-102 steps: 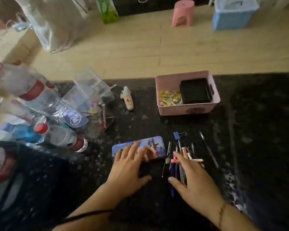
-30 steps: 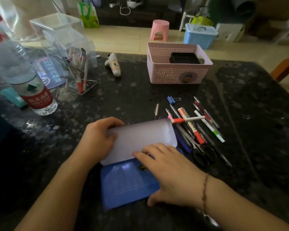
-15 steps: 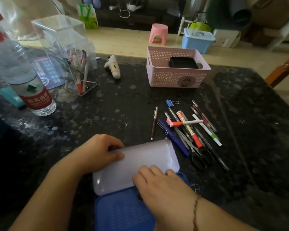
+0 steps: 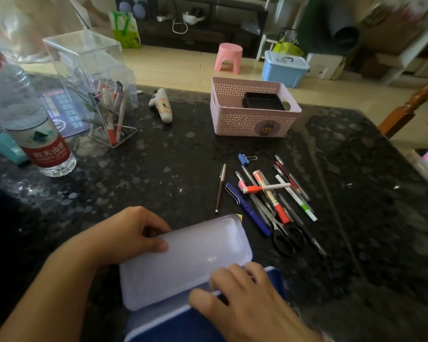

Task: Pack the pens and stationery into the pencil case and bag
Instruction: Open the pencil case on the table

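Observation:
The pencil case lies open near the table's front edge: its pale lilac lid is folded back and the blue base sits nearest me. My left hand grips the lid's left end, thumb on its inner face. My right hand presses on the blue base at the hinge line. To the right lies a pile of pens, a blue pen, black scissors, a brown pen and a blue binder clip.
A pink basket holding a black box stands at the back. A clear holder with pens, a water bottle and a small white toy are at the left. The dark table ends at the right.
The case went from shut and flat to open, and it has slid toward me. The lid has tipped further back under my left hand.

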`<action>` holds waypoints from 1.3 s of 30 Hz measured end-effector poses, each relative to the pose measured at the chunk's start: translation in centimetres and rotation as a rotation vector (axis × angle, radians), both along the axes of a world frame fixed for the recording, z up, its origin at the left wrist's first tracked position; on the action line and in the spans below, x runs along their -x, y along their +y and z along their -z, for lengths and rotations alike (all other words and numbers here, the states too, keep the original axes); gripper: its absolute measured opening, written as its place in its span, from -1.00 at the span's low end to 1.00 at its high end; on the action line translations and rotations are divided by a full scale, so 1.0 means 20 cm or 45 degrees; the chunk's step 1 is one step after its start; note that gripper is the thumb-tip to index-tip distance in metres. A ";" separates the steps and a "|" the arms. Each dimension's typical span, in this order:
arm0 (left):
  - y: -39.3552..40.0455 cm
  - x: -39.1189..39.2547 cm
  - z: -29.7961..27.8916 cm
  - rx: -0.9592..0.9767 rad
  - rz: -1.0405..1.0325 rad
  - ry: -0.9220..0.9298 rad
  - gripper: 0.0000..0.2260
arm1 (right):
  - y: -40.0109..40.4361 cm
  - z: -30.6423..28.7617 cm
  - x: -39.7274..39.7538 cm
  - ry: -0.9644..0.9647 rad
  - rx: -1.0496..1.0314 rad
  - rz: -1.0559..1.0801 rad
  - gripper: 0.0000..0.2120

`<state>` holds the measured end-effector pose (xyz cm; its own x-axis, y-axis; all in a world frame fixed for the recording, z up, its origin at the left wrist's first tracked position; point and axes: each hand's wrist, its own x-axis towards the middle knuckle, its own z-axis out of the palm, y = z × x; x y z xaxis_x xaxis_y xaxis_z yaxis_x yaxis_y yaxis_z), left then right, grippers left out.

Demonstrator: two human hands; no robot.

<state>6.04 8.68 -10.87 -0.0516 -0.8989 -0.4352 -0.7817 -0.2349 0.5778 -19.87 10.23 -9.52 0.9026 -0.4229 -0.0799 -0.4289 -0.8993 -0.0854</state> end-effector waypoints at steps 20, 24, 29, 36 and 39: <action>0.04 -0.18 0.04 0.393 -0.609 -0.232 -0.90 | -0.69 0.06 1.01 -0.060 -0.103 1.560 0.05; 0.03 -0.15 0.03 0.418 -0.617 -0.246 -0.93 | -0.53 -0.02 0.62 -0.304 -0.044 1.183 -0.42; 0.01 -0.13 0.04 0.264 -0.583 -0.250 -0.92 | -0.45 0.07 0.28 0.009 -0.069 1.044 -0.61; 0.01 -0.10 0.02 0.282 -0.455 -0.281 -0.92 | -0.48 0.05 0.31 0.082 -0.253 1.132 -0.52; 0.00 -0.11 0.05 0.321 -0.536 -0.272 -0.87 | -0.43 -0.01 0.38 0.005 -0.234 1.105 -0.64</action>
